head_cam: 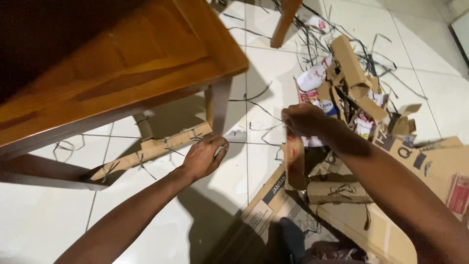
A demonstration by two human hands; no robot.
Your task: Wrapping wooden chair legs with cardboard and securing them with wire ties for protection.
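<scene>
Nearest the viewer, flattened cardboard sheets (273, 210) lie on the tiled floor (44, 225) to the right of the wooden table (112, 63), with a rolled bundle (339, 192) on top. Just beyond, the right hand (305, 120) has its fingers closed round the top of a folded cardboard piece (294, 164), which hangs down from the grip. The left hand (205, 156) is at the foot of the table's near leg (216, 105), fingers curled and pinched on the end of a cardboard strip (151, 151) that runs along the floor under the table, laced with dark wire or strapping (which of the two cannot be told). To do this well, it seems wise to keep the strip's end pinned tight against the leg while the other hand brings its piece across, so the lacing does not slip. Farther from the table, to the right and behind the hands, a heap of torn cardboard (354, 83) mixes with loose black strands (312, 39), and past that stands a second wooden leg (286, 22).
</scene>
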